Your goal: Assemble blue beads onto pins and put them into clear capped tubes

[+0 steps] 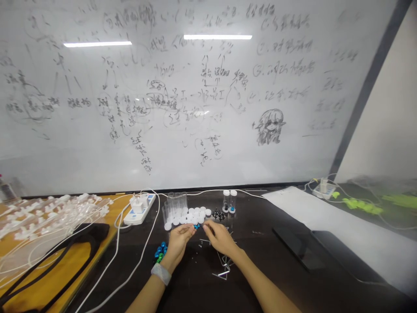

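Pinched in my left hand (180, 243) is a small shiny blue metal piece (196, 226). The fingers of my right hand (220, 237) are closed right beside it, and what they hold is too small to make out. Left of my left wrist lies a pile of similar blue and green pieces (160, 251). Small black parts (219, 214) are heaped just beyond my right hand. Bent metal hex keys (224, 273) lie below my right hand, and tiny bits (196, 252) are scattered between my forearms.
Behind my hands stand clear tubes (176, 203) and a pile of white caps (197, 214). Two capped tubes (232, 202) hold small parts. A power strip (140, 210) with trailing white cables is left; a phone-like black slab (298, 248) and white sheet (325, 213) are right.
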Available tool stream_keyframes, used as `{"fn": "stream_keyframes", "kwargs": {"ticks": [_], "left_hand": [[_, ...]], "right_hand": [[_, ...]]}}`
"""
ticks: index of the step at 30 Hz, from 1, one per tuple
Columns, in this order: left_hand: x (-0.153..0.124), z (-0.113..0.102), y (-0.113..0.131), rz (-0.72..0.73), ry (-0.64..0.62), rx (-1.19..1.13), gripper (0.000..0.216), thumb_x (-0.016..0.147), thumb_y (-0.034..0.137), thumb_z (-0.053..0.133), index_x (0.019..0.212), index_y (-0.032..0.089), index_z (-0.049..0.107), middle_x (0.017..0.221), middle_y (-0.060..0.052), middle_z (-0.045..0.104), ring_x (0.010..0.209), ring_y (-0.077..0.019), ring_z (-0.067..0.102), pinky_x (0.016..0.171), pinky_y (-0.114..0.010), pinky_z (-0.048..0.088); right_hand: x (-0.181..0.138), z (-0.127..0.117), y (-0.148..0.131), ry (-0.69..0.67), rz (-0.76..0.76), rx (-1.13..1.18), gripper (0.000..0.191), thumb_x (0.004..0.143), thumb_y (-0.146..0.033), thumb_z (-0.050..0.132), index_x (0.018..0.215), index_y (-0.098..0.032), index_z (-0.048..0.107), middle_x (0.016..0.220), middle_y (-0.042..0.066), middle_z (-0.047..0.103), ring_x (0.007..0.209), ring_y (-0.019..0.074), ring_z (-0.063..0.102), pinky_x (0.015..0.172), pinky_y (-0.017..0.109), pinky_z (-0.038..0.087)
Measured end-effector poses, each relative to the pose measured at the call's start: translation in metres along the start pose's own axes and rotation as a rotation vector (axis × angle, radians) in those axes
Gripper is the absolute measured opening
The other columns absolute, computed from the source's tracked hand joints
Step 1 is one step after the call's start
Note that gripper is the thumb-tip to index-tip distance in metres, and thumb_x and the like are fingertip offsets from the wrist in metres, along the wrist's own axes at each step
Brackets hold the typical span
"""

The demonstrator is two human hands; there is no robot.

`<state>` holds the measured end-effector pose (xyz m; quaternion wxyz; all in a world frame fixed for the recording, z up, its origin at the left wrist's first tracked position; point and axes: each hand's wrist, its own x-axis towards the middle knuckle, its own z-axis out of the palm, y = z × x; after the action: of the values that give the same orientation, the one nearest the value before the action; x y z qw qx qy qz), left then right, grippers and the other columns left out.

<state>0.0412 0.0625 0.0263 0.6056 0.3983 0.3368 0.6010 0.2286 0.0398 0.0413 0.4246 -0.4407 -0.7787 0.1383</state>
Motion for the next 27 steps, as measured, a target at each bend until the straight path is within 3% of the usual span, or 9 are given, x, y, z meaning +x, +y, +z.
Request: {"fn": "stream_keyframes", "kwargs": {"ticks": [5,10,15,21,27], "left_hand": [[-0.0004,0.0001,0.0002,0.001,-0.008,0.002,0.032,0.056,0.029,0.092,0.078,0.011,0.077,0.082,-0.010,0.076,0.080,-0.0204,0.071,0.083,-0.032,0.056],[0.0004,-0.0012,-0.0011,-0.011,-0.007,0.000,0.033,0.055,0.029,0.092,0.079,0.011,0.077,0.081,-0.010,0.076,0.080,-0.0201,0.071,0.083,-0.032,0.056],[0.0000,-0.0006,-0.0003,-0.016,-0.004,-0.021,0.034,0.055,0.028,0.093,0.079,0.010,0.076,0.082,-0.010,0.076,0.080,-0.0196,0.071,0.082,-0.030,0.055],[-0.0008,0.0005,0.0003,-0.025,0.005,-0.024,0.034,0.053,0.027,0.093,0.077,0.010,0.076,0.080,-0.010,0.076,0.078,-0.0190,0.071,0.080,-0.029,0.056],[-0.0019,0.0013,0.0010,-0.017,0.004,-0.007,0.034,0.053,0.027,0.093,0.077,0.011,0.076,0.079,-0.010,0.076,0.076,-0.0201,0.071,0.079,-0.031,0.056]], "right_hand": [[0.0001,-0.0010,-0.0007,-0.022,-0.015,0.048,0.023,0.098,-0.034,0.047,0.117,-0.022,0.052,0.076,-0.001,0.064,0.061,0.0164,0.060,0.063,0.027,0.044],[0.0000,-0.0027,-0.0031,-0.006,-0.013,0.002,0.024,0.102,-0.035,0.038,0.103,-0.022,0.059,0.073,0.000,0.064,0.066,0.0175,0.061,0.066,0.027,0.043],[0.0000,-0.0013,-0.0026,-0.018,-0.018,0.054,0.025,0.099,-0.035,0.046,0.119,-0.022,0.052,0.075,-0.001,0.064,0.061,0.0165,0.060,0.063,0.026,0.044],[0.0000,-0.0010,-0.0021,0.008,-0.010,-0.001,0.024,0.102,-0.034,0.038,0.102,-0.022,0.059,0.074,0.001,0.064,0.066,0.0179,0.061,0.066,0.028,0.044],[-0.0002,-0.0006,-0.0026,-0.020,-0.019,0.021,0.023,0.099,-0.037,0.044,0.114,-0.022,0.055,0.075,0.001,0.064,0.063,0.0176,0.060,0.063,0.028,0.044]]}}
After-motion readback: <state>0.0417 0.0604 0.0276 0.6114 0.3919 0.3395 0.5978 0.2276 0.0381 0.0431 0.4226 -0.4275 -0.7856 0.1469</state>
